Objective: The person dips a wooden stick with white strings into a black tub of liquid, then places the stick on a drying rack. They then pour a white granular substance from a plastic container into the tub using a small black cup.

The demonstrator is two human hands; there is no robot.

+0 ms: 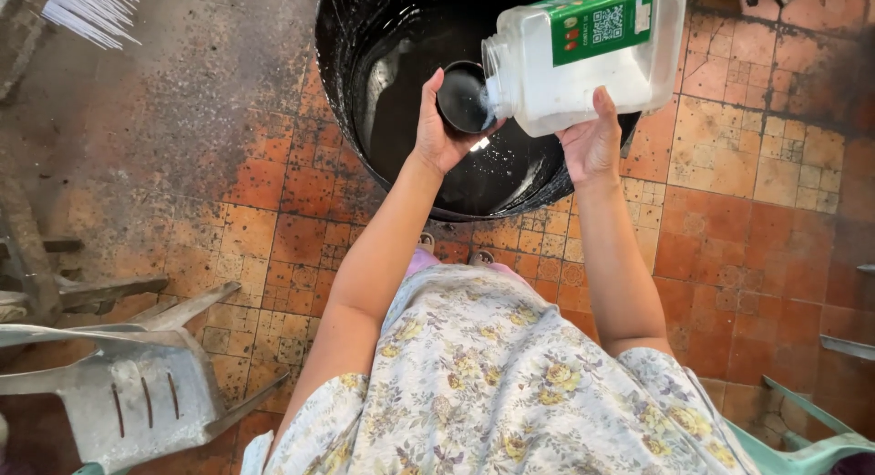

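Both hands raised over the wide black drum (401, 119), left hand (436, 129) cupping a small dark cap (462, 98), right hand (592, 142) under a tilted translucent jug (583, 51) blocking the way overhead. Open tiled floor (747, 220) to the right. Toppled grey plastic chair (137, 384) crowding the lower left; green chair edge (802, 438) lower right.

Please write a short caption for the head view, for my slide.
Right hand tips a clear jug into a small dark cup held by the left hand over a black basin.
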